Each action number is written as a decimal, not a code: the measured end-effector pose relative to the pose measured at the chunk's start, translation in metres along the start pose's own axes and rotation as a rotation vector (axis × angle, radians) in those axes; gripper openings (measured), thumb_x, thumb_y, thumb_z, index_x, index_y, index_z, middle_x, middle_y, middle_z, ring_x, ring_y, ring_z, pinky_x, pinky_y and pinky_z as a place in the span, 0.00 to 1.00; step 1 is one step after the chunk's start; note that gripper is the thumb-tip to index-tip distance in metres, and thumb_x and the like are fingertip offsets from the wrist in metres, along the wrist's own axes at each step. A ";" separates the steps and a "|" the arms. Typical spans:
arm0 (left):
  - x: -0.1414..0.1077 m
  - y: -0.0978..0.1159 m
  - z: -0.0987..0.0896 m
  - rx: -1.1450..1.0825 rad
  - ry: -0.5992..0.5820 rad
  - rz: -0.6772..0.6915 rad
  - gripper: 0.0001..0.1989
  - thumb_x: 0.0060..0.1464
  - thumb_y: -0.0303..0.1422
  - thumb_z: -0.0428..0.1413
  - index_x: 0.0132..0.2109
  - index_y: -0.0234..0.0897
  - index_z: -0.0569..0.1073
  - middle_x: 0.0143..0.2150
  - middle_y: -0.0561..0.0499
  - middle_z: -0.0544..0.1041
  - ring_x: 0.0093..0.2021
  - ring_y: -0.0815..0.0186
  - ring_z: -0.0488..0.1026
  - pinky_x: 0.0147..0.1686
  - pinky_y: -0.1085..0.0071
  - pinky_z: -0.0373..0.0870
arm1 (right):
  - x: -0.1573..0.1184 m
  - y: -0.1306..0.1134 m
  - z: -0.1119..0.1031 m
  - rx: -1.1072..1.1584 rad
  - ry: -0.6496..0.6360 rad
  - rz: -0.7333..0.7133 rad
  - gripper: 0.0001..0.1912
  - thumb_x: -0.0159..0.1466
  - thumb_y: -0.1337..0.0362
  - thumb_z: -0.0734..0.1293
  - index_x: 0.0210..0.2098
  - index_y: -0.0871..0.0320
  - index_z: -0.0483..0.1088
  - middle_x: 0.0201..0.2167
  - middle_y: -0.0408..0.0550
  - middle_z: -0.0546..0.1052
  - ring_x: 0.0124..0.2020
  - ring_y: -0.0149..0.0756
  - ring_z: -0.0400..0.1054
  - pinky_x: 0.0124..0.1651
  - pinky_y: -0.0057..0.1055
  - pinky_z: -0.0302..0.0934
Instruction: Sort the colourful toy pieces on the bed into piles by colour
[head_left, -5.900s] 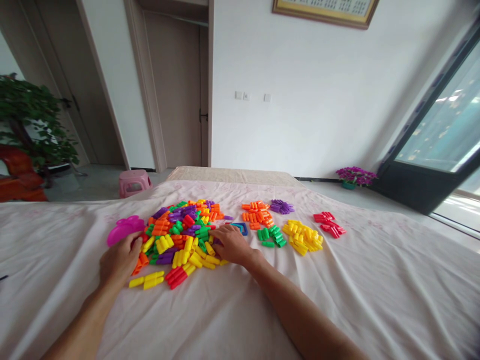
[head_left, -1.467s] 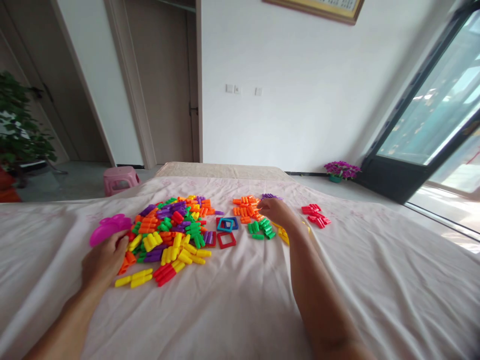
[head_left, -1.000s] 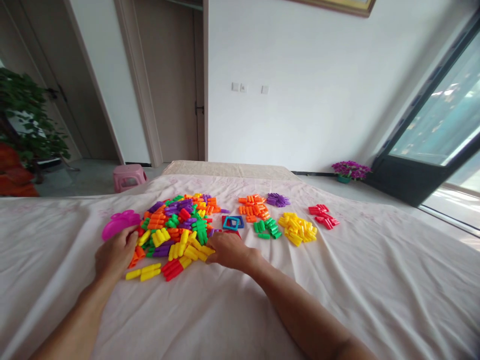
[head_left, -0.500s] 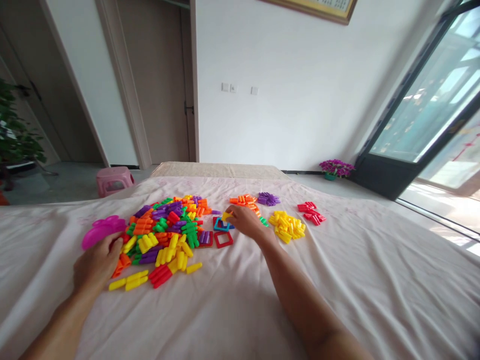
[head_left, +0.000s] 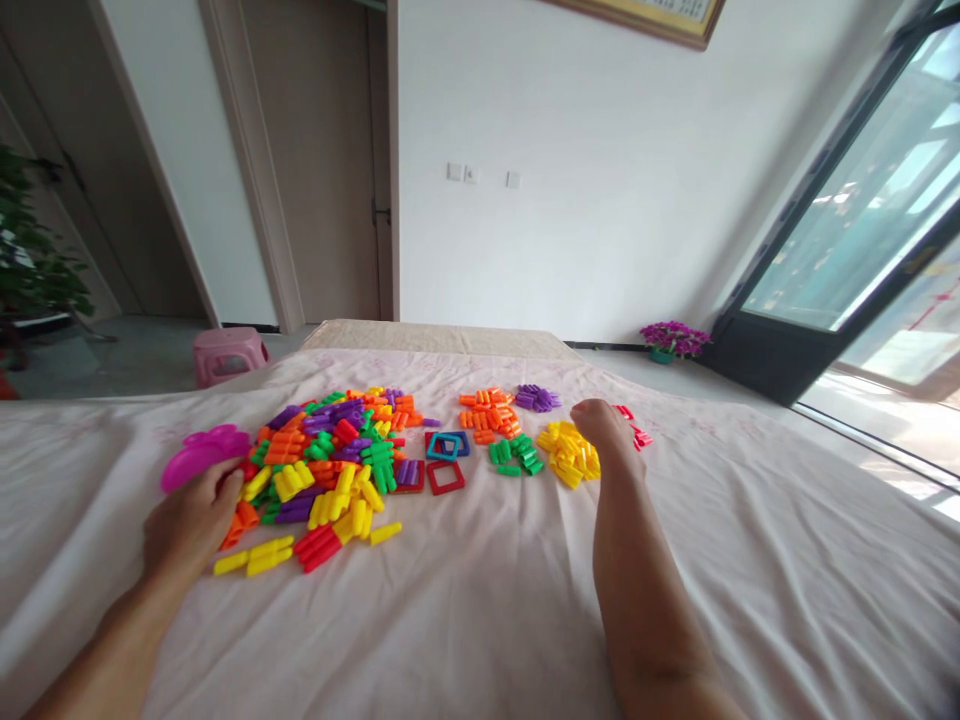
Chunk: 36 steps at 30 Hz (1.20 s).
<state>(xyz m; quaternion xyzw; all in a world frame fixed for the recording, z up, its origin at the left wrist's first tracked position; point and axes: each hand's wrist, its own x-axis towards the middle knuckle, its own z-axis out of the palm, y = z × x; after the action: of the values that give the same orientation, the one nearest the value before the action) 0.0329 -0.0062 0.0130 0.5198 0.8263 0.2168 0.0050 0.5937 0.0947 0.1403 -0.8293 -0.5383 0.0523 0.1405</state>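
Note:
A large mixed pile of plastic building pieces [head_left: 322, 450] in yellow, orange, green, purple and red lies on the cloth. At its left edge rests my left hand [head_left: 191, 515], fingers closed at the tips against the pieces; what they grip is hidden. A magenta plastic plate [head_left: 202, 455] with a scalloped rim sits just beyond that hand. My right hand [head_left: 606, 430] is at the right side of a heap of yellow pieces [head_left: 566, 450], its fingers mostly turned out of sight. Partly behind it lie red pieces [head_left: 641, 438].
Heaps of orange pieces [head_left: 487, 412], purple pieces [head_left: 537, 398] and green pieces [head_left: 516, 456] lie between my hands, beside a red square frame [head_left: 445, 478] and a blue one [head_left: 442, 446]. A wrinkled pale cloth [head_left: 450, 600] covers the surface. A pink stool [head_left: 229, 355] stands beyond.
My right hand has moved right, from the square frames to the yellow heap; the yellow piece seen in it earlier is out of sight. The green heap is uncovered. My left hand stays put.

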 end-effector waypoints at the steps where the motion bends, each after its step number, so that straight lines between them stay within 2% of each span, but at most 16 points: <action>1: -0.001 0.002 -0.002 -0.007 -0.016 -0.023 0.30 0.65 0.48 0.36 0.62 0.40 0.70 0.57 0.41 0.78 0.52 0.50 0.75 0.45 0.61 0.68 | 0.000 0.000 -0.002 0.002 0.020 -0.009 0.18 0.65 0.60 0.62 0.51 0.51 0.78 0.50 0.57 0.79 0.51 0.48 0.73 0.45 0.35 0.62; 3: -0.002 0.005 -0.004 -0.016 -0.041 -0.061 0.29 0.65 0.48 0.37 0.62 0.41 0.70 0.58 0.42 0.77 0.53 0.50 0.75 0.46 0.61 0.67 | -0.003 -0.007 -0.003 0.028 0.061 -0.093 0.18 0.65 0.60 0.62 0.51 0.51 0.77 0.50 0.55 0.79 0.52 0.48 0.72 0.45 0.34 0.62; 6: -0.004 0.008 -0.007 -0.017 -0.041 -0.056 0.30 0.65 0.47 0.37 0.63 0.40 0.70 0.58 0.41 0.76 0.54 0.50 0.74 0.46 0.62 0.67 | -0.015 -0.032 0.001 0.105 0.055 -0.350 0.16 0.65 0.61 0.63 0.48 0.53 0.79 0.46 0.51 0.81 0.48 0.43 0.74 0.44 0.30 0.61; 8: -0.005 0.010 -0.008 -0.023 -0.031 -0.037 0.29 0.66 0.46 0.37 0.62 0.38 0.70 0.58 0.41 0.77 0.54 0.51 0.74 0.46 0.62 0.67 | -0.030 -0.057 0.008 0.151 -0.007 -0.581 0.14 0.65 0.64 0.63 0.45 0.54 0.80 0.43 0.48 0.82 0.45 0.39 0.74 0.44 0.27 0.61; 11: -0.007 0.012 -0.009 -0.020 -0.011 -0.023 0.29 0.66 0.45 0.38 0.62 0.38 0.71 0.57 0.41 0.77 0.53 0.52 0.74 0.45 0.63 0.67 | -0.064 -0.096 0.027 0.185 -0.173 -0.893 0.14 0.64 0.69 0.63 0.42 0.55 0.80 0.41 0.46 0.82 0.43 0.35 0.74 0.43 0.25 0.60; 13: -0.007 0.012 -0.009 -0.016 0.004 -0.024 0.29 0.66 0.46 0.38 0.61 0.38 0.72 0.57 0.42 0.78 0.53 0.52 0.75 0.44 0.63 0.67 | -0.092 -0.118 0.042 0.183 -0.279 -1.059 0.14 0.65 0.70 0.63 0.43 0.54 0.79 0.41 0.45 0.81 0.43 0.35 0.74 0.44 0.25 0.60; 16: -0.008 0.012 -0.009 -0.026 0.023 -0.023 0.29 0.66 0.46 0.38 0.60 0.39 0.73 0.56 0.43 0.78 0.53 0.53 0.75 0.44 0.63 0.68 | -0.132 -0.139 0.064 0.158 -0.333 -1.230 0.13 0.67 0.69 0.63 0.45 0.54 0.78 0.44 0.47 0.80 0.46 0.37 0.73 0.46 0.26 0.61; 19: -0.008 0.012 -0.008 -0.027 0.032 -0.015 0.29 0.66 0.46 0.37 0.60 0.39 0.73 0.56 0.43 0.78 0.53 0.53 0.75 0.46 0.63 0.67 | -0.161 -0.148 0.081 0.133 -0.318 -1.268 0.17 0.68 0.64 0.63 0.56 0.51 0.72 0.49 0.50 0.76 0.47 0.39 0.72 0.45 0.28 0.63; 21: -0.007 0.011 -0.007 -0.022 0.029 -0.023 0.29 0.66 0.46 0.37 0.61 0.40 0.73 0.56 0.44 0.78 0.53 0.52 0.75 0.45 0.64 0.67 | -0.173 -0.150 0.089 0.097 -0.306 -1.260 0.24 0.69 0.61 0.64 0.64 0.48 0.64 0.52 0.51 0.74 0.46 0.40 0.73 0.42 0.30 0.64; 23: -0.006 0.010 -0.006 -0.017 0.023 -0.023 0.29 0.66 0.46 0.37 0.61 0.40 0.73 0.56 0.44 0.79 0.53 0.53 0.75 0.45 0.64 0.67 | -0.178 -0.152 0.097 0.063 -0.304 -1.252 0.27 0.68 0.60 0.64 0.66 0.48 0.59 0.53 0.51 0.73 0.45 0.41 0.73 0.41 0.31 0.65; 27: -0.005 0.009 -0.005 -0.004 0.035 0.000 0.28 0.66 0.45 0.38 0.60 0.40 0.73 0.55 0.45 0.79 0.52 0.55 0.75 0.44 0.66 0.67 | -0.180 -0.155 0.108 0.057 -0.273 -1.212 0.25 0.66 0.59 0.66 0.62 0.51 0.60 0.50 0.51 0.74 0.46 0.43 0.73 0.40 0.32 0.65; 31: -0.006 0.010 -0.006 -0.006 0.046 -0.011 0.27 0.65 0.45 0.39 0.60 0.40 0.73 0.55 0.45 0.79 0.52 0.56 0.76 0.43 0.67 0.67 | -0.179 -0.155 0.113 0.064 -0.231 -1.130 0.13 0.68 0.65 0.60 0.52 0.54 0.66 0.46 0.50 0.77 0.45 0.41 0.73 0.39 0.30 0.63; 33: -0.007 0.010 -0.007 -0.016 0.045 -0.008 0.27 0.66 0.44 0.39 0.60 0.40 0.73 0.55 0.45 0.79 0.52 0.56 0.75 0.44 0.67 0.67 | -0.178 -0.155 0.114 0.065 -0.224 -1.095 0.13 0.67 0.69 0.59 0.50 0.55 0.66 0.45 0.50 0.77 0.46 0.41 0.73 0.39 0.29 0.62; 36: -0.007 0.011 -0.007 -0.025 0.046 -0.003 0.27 0.66 0.44 0.38 0.60 0.39 0.73 0.55 0.44 0.79 0.52 0.54 0.75 0.46 0.65 0.67 | -0.180 -0.154 0.115 0.076 -0.228 -1.045 0.17 0.66 0.69 0.58 0.53 0.54 0.65 0.48 0.50 0.77 0.47 0.41 0.73 0.39 0.30 0.61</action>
<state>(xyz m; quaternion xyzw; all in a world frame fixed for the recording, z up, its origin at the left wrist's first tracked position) 0.0439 -0.0108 0.0217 0.5131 0.8243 0.2391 -0.0072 0.3564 0.0108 0.0636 -0.4341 -0.8890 0.0849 0.1185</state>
